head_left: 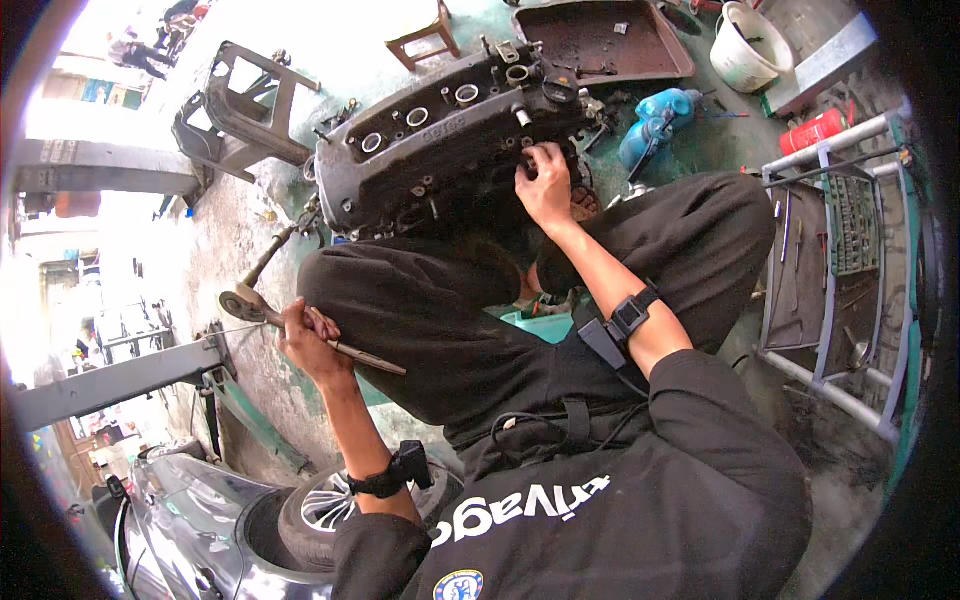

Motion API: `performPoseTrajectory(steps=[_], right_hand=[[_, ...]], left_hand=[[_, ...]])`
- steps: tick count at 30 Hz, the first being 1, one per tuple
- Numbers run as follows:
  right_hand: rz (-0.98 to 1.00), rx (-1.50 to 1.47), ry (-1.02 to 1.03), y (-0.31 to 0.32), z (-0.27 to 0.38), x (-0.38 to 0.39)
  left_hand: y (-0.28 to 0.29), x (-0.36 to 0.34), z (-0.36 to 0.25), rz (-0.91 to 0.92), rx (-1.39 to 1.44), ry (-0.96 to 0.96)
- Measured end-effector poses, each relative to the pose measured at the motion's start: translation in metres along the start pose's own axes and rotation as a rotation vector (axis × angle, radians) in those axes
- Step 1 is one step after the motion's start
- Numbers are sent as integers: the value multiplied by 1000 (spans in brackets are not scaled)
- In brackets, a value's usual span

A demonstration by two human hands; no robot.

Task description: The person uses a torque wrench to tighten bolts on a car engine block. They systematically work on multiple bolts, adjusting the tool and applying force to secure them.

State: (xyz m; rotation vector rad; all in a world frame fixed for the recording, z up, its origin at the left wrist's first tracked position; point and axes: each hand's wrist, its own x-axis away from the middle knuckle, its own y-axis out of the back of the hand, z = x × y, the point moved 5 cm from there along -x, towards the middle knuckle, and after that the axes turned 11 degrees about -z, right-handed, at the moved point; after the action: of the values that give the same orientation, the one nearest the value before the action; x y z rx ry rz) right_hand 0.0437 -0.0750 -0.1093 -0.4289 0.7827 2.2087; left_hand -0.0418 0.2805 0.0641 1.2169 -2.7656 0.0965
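Observation:
Between my knees sits a dark, greasy engine with a grey valve cover on top, several round holes and a black filler cap. My left hand is closed around the handle of a ratchet wrench, over my left knee. From its round head a long bar runs up toward the engine's left end; whether it touches the engine I cannot tell. My right hand has its fingers curled against the engine's near side. Whatever sits under those fingertips is hidden.
Beyond the engine are a brown tray, a white bucket and a small wooden stool. A blue jug stands right of it. A dark plastic stool is left. At right, a metal cart carries tools; a car stands lower left.

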Motion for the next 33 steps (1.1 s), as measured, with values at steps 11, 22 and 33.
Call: performPoseTrajectory(steps=[11,22,33], right_hand=[[196,434,34,-2,14,-3],[368,394,-500,-15,-2,-22],[38,527,-505,-23,19,-10]], left_hand=[[15,-18,16,-71,-19,44],[24,-28,23,-108,-15,47],[14,-24,21,-130,-49,65]])
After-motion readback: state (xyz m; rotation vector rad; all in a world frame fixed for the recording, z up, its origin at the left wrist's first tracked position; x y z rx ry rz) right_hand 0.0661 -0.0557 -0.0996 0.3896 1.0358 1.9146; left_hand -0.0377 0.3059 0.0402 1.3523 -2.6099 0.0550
